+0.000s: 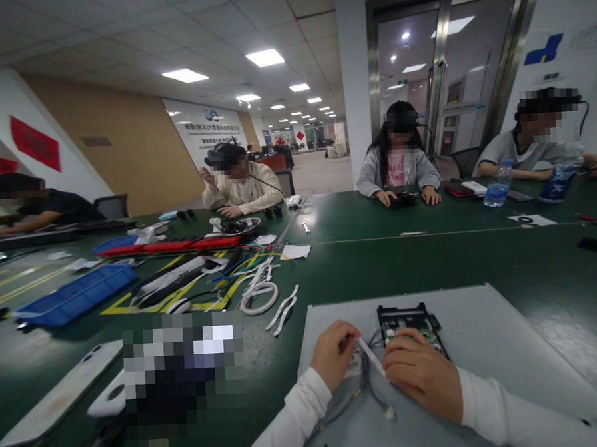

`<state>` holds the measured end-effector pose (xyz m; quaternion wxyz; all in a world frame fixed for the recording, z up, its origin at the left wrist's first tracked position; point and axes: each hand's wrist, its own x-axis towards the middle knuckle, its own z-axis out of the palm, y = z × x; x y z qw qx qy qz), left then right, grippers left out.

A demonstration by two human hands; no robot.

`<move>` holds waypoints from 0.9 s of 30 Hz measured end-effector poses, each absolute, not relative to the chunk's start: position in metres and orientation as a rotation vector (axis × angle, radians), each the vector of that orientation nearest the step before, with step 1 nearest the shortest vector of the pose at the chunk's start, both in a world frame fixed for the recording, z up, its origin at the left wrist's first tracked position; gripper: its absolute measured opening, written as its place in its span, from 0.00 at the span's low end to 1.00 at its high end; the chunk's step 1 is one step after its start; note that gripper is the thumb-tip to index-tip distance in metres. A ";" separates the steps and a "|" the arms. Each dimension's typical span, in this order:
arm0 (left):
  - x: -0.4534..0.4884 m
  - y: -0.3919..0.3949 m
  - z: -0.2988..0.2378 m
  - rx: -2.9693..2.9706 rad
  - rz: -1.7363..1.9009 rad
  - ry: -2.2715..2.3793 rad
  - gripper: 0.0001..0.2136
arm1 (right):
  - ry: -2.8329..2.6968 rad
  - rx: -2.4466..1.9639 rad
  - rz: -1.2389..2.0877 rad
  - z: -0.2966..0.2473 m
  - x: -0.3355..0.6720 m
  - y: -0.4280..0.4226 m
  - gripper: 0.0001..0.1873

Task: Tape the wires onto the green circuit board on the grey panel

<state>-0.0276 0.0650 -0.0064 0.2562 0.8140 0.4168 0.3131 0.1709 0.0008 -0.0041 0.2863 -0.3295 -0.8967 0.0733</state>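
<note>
A white strip (370,357) that looks like tape is stretched between my two hands. Its upper end is pinched in the fingertips of my left hand (336,351), while the fingers of my right hand (424,372) close over its lower end. Grey cables (367,380) with small connectors run under and beside the strip, and one white plug lies below. Behind my right hand is a black frame (402,309) with a green circuit board, partly covered by my fingers. All this rests on a flat grey panel (490,347).
Left of the panel are white strips (284,311), a white coil (259,299), a blue tray (76,292) and a white panel piece (62,392). A small wrench (306,228) and water bottle (498,185) stand farther back. Several people sit around the green table (530,258).
</note>
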 end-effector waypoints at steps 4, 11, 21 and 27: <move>-0.026 0.065 -0.006 2.221 0.841 1.136 0.09 | -2.387 -0.870 0.202 -0.012 0.171 0.004 0.09; -0.026 0.063 -0.003 2.257 0.831 1.160 0.09 | -2.411 -0.892 0.178 -0.015 0.171 0.005 0.10; -0.025 0.063 -0.001 2.285 0.806 1.142 0.09 | -2.410 -0.930 0.228 -0.004 0.171 0.001 0.09; -0.025 0.062 0.000 2.287 0.794 1.158 0.09 | -2.435 -0.944 0.250 0.001 0.172 0.000 0.08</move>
